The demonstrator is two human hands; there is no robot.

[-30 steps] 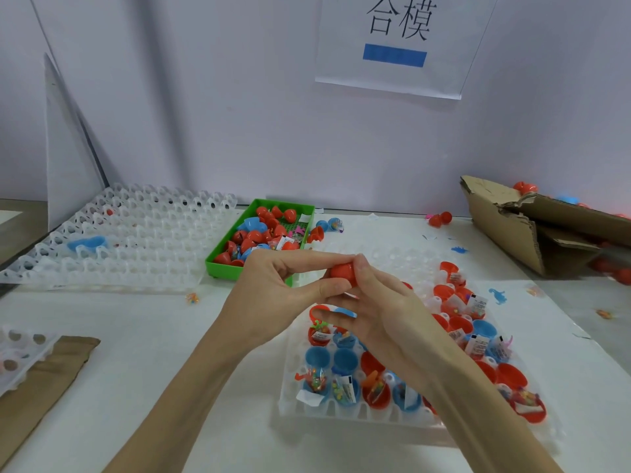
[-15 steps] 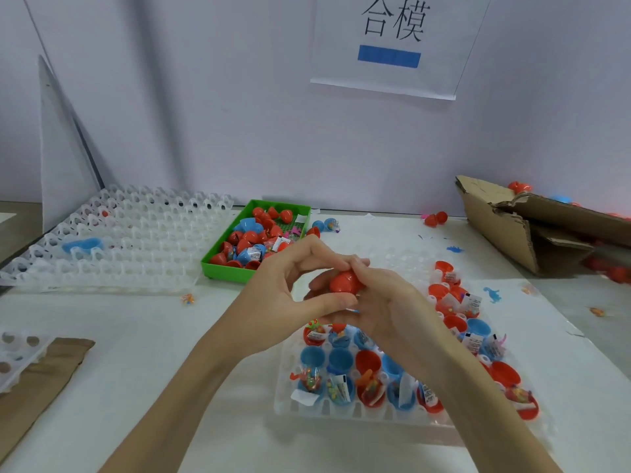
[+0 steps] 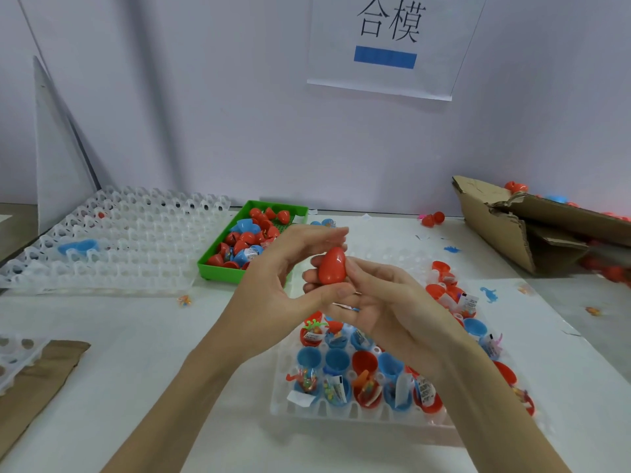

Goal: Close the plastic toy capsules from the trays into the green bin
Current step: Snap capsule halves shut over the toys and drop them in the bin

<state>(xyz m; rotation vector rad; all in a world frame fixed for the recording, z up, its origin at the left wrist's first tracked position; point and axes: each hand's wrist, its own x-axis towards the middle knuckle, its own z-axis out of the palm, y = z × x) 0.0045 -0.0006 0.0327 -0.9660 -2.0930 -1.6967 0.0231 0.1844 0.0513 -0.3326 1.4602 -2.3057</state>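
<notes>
The white worktop (image 3: 136,336) carries everything here. At its far left edge lies a big clear tray (image 3: 112,240), almost bare, with one blue piece in it. At the far right corner a torn cardboard box (image 3: 512,230) lies open. At the near edge, under the hands, stands a smaller clear tray (image 3: 358,409) with open red and blue capsule halves and little toys. The green bin (image 3: 218,266), at the far middle, holds closed capsules. Above the near tray, the left hand (image 3: 273,285) and right hand (image 3: 382,302) together hold one closed red capsule (image 3: 333,268), fingers curled around it.
</notes>
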